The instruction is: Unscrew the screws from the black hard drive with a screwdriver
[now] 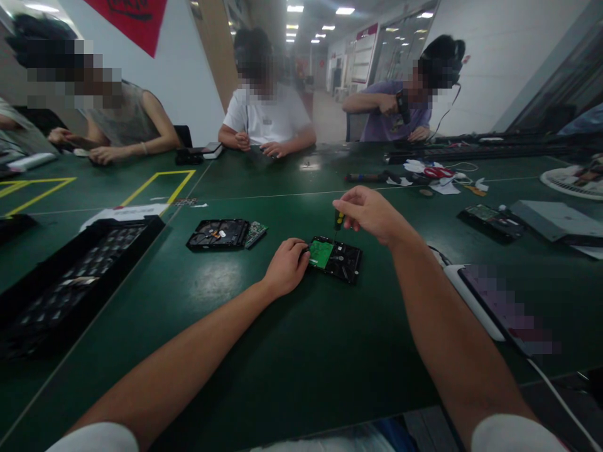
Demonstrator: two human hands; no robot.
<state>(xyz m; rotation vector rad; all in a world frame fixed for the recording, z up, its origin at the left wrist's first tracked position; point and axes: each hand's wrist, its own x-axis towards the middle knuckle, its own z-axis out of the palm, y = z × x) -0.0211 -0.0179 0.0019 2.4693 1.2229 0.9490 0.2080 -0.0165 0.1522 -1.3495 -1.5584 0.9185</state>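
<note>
A hard drive (346, 258) lies on the green table with its green circuit board (321, 252) facing up. My left hand (286, 267) grips the drive's left end, its fingers curled at the edge. Above the drive, my right hand (370, 213) is closed around the black and yellow handle of a screwdriver (338, 220). The thin shaft points down and its tip meets the drive near the board's right edge; the exact contact point is too small to make out. To the left lies a second hard drive (217, 234), with a loose circuit board (255, 235) at its right side.
A long black tray (85, 276) stands at the left. On the right are a phone-like device (509, 304) on a white object, another drive (490, 223) and a grey box (558, 221). Scraps and tools (433, 176) lie farther back. Three people sit across the table (245, 351).
</note>
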